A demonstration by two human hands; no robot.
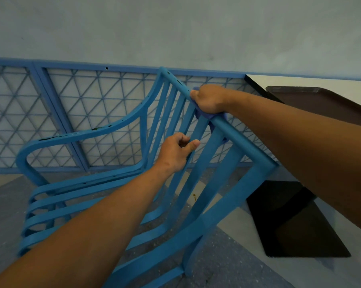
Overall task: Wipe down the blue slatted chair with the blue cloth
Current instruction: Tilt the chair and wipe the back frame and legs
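blue cloth (202, 115) mostly hidden under right hand (208, 99), fingers around chair (105, 192) rail; left hand (175, 152) gripping slat

The blue slatted chair (208, 183) stands on the floor. It has long flat slats on its back and seat, a curved arm, and a round top bar. Its paint is chipped in spots. The blue cloth (202, 115) is bunched over the top bar, under the right grip (206, 99).
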